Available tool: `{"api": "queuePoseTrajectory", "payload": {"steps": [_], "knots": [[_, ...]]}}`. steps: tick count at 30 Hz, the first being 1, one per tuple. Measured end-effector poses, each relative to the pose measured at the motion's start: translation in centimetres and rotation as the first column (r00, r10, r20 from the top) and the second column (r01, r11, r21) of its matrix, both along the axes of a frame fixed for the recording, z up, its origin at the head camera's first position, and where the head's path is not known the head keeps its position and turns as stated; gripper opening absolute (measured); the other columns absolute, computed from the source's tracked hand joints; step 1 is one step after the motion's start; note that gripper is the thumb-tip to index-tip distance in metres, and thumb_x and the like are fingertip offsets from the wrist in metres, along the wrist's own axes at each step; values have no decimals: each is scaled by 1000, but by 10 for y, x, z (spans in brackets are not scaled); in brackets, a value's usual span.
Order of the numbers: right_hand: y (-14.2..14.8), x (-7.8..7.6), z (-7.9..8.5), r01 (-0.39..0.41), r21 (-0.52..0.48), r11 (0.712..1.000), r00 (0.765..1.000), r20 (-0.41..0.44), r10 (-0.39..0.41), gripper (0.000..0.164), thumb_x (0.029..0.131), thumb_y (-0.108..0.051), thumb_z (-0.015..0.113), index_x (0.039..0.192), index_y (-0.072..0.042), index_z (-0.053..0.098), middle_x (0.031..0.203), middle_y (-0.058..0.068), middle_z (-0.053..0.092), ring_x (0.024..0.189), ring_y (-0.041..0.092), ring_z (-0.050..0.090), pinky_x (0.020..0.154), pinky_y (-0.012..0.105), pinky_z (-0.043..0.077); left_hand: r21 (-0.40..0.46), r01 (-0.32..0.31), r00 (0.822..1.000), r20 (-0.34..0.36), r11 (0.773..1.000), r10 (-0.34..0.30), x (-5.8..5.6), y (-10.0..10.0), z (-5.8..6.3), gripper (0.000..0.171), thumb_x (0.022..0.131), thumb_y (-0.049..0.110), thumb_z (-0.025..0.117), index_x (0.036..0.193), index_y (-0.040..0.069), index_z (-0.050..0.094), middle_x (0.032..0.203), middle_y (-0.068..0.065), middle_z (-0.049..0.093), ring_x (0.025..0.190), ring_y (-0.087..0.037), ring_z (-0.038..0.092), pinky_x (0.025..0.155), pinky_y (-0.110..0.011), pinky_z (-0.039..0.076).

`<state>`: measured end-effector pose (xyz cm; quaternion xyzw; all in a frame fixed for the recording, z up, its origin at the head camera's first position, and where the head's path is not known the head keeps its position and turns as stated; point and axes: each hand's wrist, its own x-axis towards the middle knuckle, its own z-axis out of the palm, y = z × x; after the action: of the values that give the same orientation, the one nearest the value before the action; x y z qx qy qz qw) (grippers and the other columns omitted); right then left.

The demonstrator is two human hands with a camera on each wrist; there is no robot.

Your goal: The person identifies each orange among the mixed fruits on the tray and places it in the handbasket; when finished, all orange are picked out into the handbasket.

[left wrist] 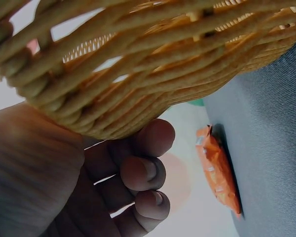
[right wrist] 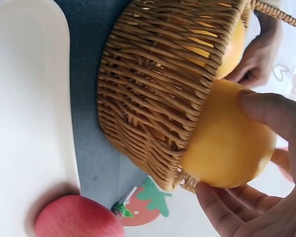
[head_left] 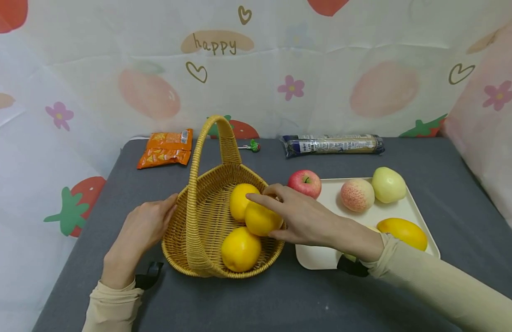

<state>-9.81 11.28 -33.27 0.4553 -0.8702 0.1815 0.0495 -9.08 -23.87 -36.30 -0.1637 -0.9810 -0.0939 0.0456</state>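
Note:
A wicker basket [head_left: 210, 221] with a tall arched handle stands in the middle of the table. At its left rim, my left hand [head_left: 145, 226] grips the wicker, and its curled fingers [left wrist: 143, 173] show by the rim in the left wrist view. My right hand [head_left: 303, 219] holds a yellow orange [right wrist: 229, 136] between thumb and fingers, right at the basket's right rim. Inside the basket lie two more oranges, one orange [head_left: 241, 191] towards the back and one orange [head_left: 241, 249] at the front.
Right of the basket, a cream tray [head_left: 318, 256] bears a peach [head_left: 357, 195], a pale green fruit [head_left: 389, 184] and a mango [head_left: 403, 233]. A red apple [head_left: 304, 183] sits at its back left corner. Farther back lie an orange snack bag [head_left: 166, 148], a lollipop [head_left: 253, 145] and a long packet [head_left: 335, 144].

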Motion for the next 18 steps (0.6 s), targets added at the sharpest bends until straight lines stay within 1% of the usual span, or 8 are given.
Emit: {"api": "queuePoseTrajectory", "payload": {"steps": [2, 3, 5, 7, 10, 14, 18], "knots": [[0, 0, -2, -12, 5, 1000, 1000, -13, 12, 70, 77, -24, 84, 138, -18, 52, 126, 11, 53, 95, 18, 59, 73, 28, 53, 1, 0, 1000, 1, 1000, 0, 0, 0, 0, 26, 99, 15, 56, 121, 4, 61, 79, -13, 69, 64, -26, 64, 60, -48, 52], [1, 0, -3, -15, 6, 1000, 1000, -16, 15, 68, 77, -24, 85, 137, -18, 53, 126, 12, 53, 96, 19, 59, 73, 28, 53, 2, 1, 1000, 1, 1000, -1, 0, 0, 0, 26, 99, 15, 56, 121, 4, 61, 79, -13, 69, 64, -26, 63, 60, -48, 52], [1, -1, -6, -18, 5, 1000, 1000, -23, 19, 67, 76, -24, 85, 135, -18, 54, 126, 13, 52, 97, 20, 60, 75, 29, 54, 1, 0, 1000, 1, 1000, 0, 0, 0, -1, 26, 99, 16, 56, 122, 4, 62, 80, -13, 69, 64, -25, 63, 61, -48, 52], [1, -1, -7, -16, 5, 1000, 1000, -23, 16, 67, 77, -24, 84, 137, -16, 53, 128, 14, 53, 98, 21, 61, 76, 30, 55, 2, 1, 1000, 1, 1000, -1, 0, 0, -2, 27, 99, 16, 56, 123, 4, 61, 81, -14, 70, 65, -26, 64, 61, -48, 52], [0, -1, -10, -17, 7, 1000, 999, -29, 17, 64, 81, -24, 79, 138, -14, 52, 131, 16, 53, 102, 23, 62, 83, 34, 55, 3, 1, 1000, 2, 1000, -1, 0, -1, -2, 28, 99, 16, 56, 123, 4, 61, 81, -14, 70, 65, -26, 64, 62, -48, 52], [0, -1, -12, -17, 13, 1000, 999, -31, 18, 61, 84, -24, 74, 139, -11, 51, 133, 17, 53, 108, 26, 61, 91, 38, 52, 5, 3, 1000, -2, 1000, -3, 0, 0, -1, 28, 99, 16, 56, 124, 4, 62, 80, -14, 70, 65, -26, 64, 61, -48, 52], [0, -2, -13, -10, 26, 1000, 998, -55, 11, 62, 84, -30, 77, 137, -11, 53, 128, 13, 56, 102, 22, 62, 89, 36, 53, 3, -3, 1000, -2, 1000, 3, 0, 0, -1, 29, 99, 16, 56, 124, 3, 62, 81, -14, 70, 65, -27, 64, 61, -49, 52]]}}
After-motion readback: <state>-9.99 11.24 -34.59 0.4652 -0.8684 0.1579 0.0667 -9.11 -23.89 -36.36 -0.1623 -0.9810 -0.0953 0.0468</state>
